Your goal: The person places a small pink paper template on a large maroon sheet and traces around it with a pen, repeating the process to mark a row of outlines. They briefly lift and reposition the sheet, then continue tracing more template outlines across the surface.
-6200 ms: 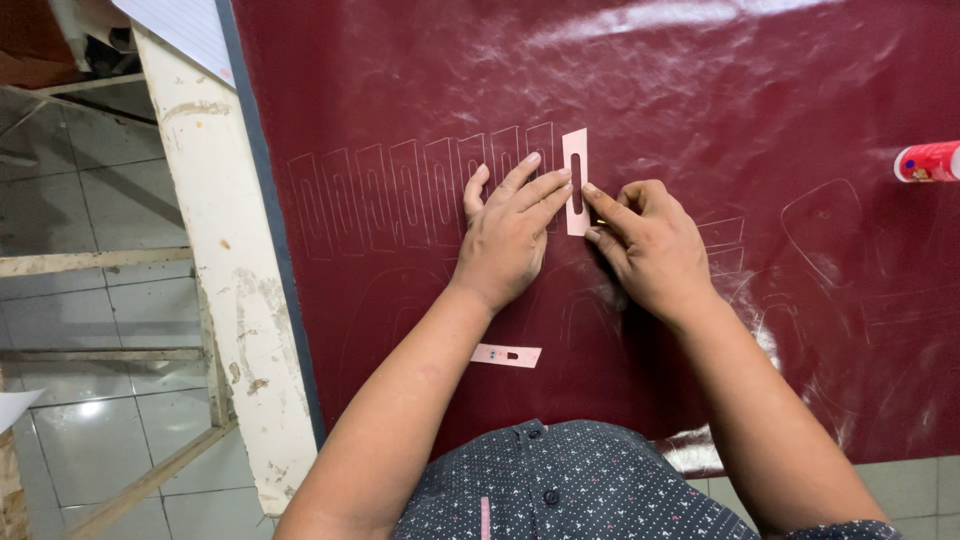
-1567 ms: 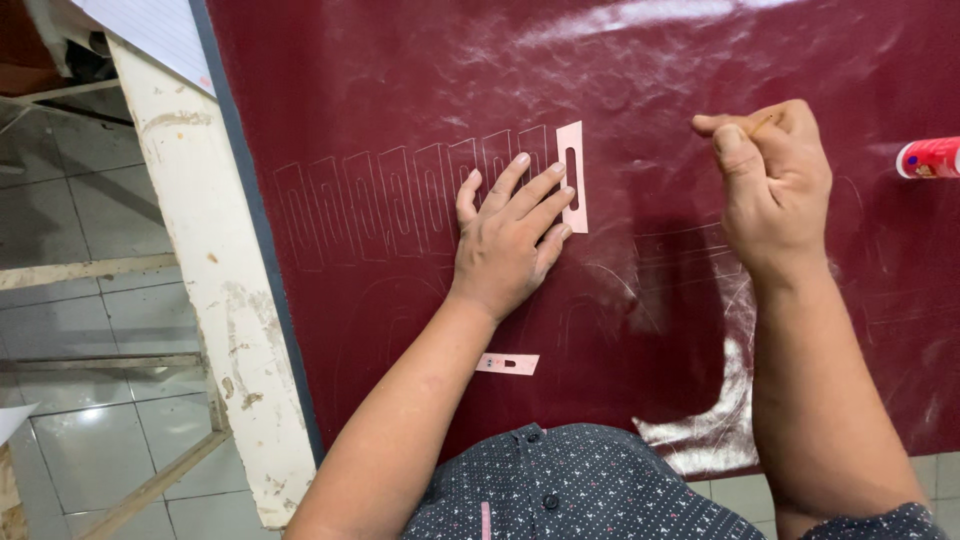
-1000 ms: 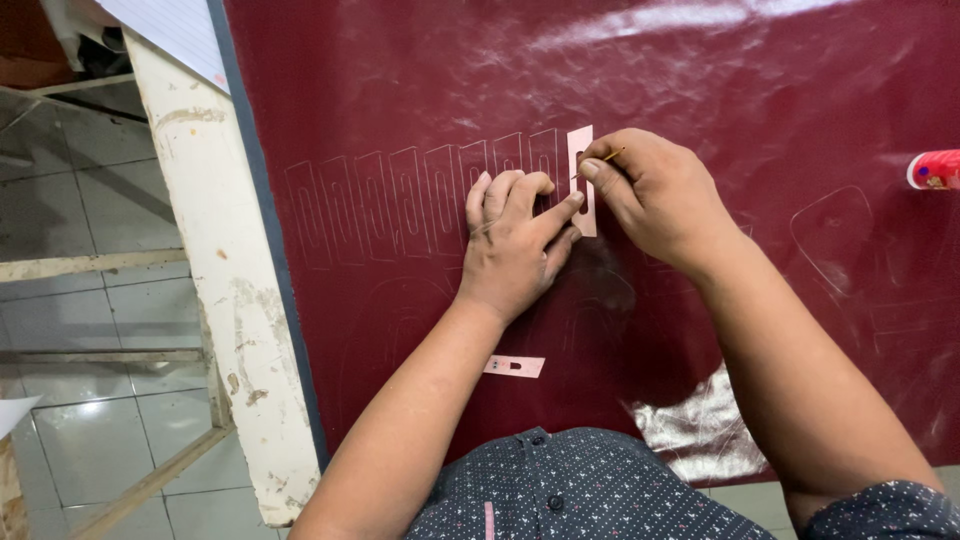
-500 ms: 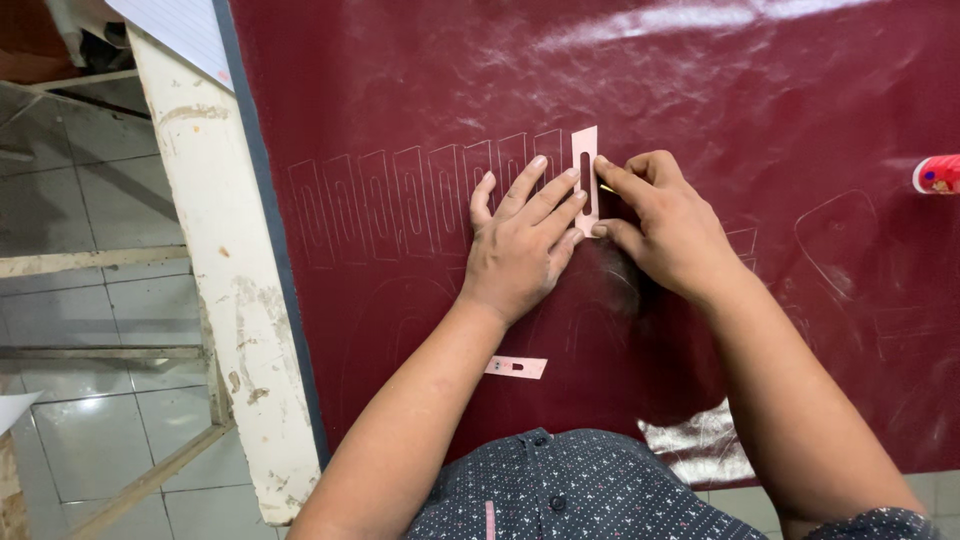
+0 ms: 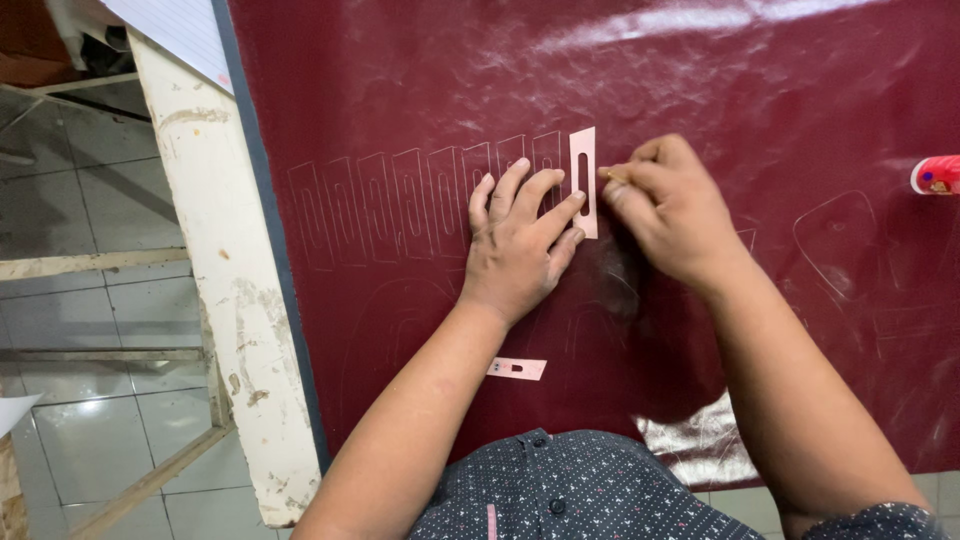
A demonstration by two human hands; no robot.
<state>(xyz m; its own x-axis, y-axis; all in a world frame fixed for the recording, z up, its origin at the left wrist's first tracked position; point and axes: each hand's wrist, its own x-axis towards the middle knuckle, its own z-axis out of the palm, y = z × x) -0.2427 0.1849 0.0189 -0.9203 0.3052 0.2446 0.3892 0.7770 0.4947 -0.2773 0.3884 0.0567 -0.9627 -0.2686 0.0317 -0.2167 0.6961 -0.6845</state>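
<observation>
A big sheet of glossy maroon leatherette (image 5: 700, 90) covers most of the frame, spread over a tabletop whose chipped white edge (image 5: 215, 270) runs down the left. Across the sheet's upper middle runs a row of faint traced outlines (image 5: 400, 205), each a narrow slotted rectangle. The left hand (image 5: 515, 250) lies flat at centre frame, fingers spread wide, its fingertips pressing down a pale pink slotted template (image 5: 583, 180) that stands upright at the right end of that row. The right hand (image 5: 675, 215), just right of the template, is pinched shut on a thin marking tool (image 5: 615, 178) whose tip meets the template's edge. By my reckoning the step in hand is tracing round the template. A second, smaller template (image 5: 517, 368) lies apart, lower centre, and a red-capped tube (image 5: 937, 175) sits at the right edge.
</observation>
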